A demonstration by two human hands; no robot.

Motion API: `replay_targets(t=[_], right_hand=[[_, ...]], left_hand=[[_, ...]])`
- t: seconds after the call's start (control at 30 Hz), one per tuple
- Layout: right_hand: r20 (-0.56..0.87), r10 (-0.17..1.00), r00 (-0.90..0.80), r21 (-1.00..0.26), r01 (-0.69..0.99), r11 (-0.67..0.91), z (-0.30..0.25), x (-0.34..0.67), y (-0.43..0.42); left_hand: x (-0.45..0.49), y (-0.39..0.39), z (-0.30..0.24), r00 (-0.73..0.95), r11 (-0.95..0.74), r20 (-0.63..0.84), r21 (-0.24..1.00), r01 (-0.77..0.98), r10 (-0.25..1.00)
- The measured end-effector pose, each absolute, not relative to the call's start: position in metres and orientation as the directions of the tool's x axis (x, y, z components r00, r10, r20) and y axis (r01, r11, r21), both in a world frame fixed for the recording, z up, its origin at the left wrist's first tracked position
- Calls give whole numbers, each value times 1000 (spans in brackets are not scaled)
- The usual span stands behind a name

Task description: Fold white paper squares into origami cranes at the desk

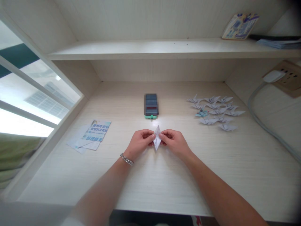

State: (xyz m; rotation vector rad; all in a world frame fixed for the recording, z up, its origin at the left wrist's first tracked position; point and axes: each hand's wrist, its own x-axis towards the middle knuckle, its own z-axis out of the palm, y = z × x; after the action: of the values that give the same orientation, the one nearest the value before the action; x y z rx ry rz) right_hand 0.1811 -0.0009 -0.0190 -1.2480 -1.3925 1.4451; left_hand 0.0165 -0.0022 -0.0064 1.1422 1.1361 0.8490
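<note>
Pale wood-grain desk w/ matching wood shelf above. Landmark: dark rect. phone, screen pixelated. White folded-paper diamond on near side of phone, one tip pointing roughly at it. L hand, silver chain bracelet on wrist: fingers curled, thumb + fingers pinching diamond's L edge. R hand: same pinch, R edge. R of phone: grp of white folded-paper cranes, plus one light-blue paper crane. L of phone, nearer viewer: blue-white printed card.

folded paper: white | bracelet: silver | desk: pale, grained | cable: grey
</note>
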Motion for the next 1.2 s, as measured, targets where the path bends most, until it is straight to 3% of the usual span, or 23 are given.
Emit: replay_targets(t=[0.3, 0.9, 1.2], right_hand=[[-59, 979, -194, -984, 179, -24, -19, 180, -3], [-63, 983, -174, -985, 171, -33, -21, 178, -5], [-71, 980, -186, -986, 164, -40, -19, 178, -5]], left_hand=[[18, -3, -7, 171, 248, -262, 964, 97, 950], [17, -3, -3, 134, 240, -251, 966, 94, 959], [19, -4, -6, 181, 298, -294, 955, 5, 939]])
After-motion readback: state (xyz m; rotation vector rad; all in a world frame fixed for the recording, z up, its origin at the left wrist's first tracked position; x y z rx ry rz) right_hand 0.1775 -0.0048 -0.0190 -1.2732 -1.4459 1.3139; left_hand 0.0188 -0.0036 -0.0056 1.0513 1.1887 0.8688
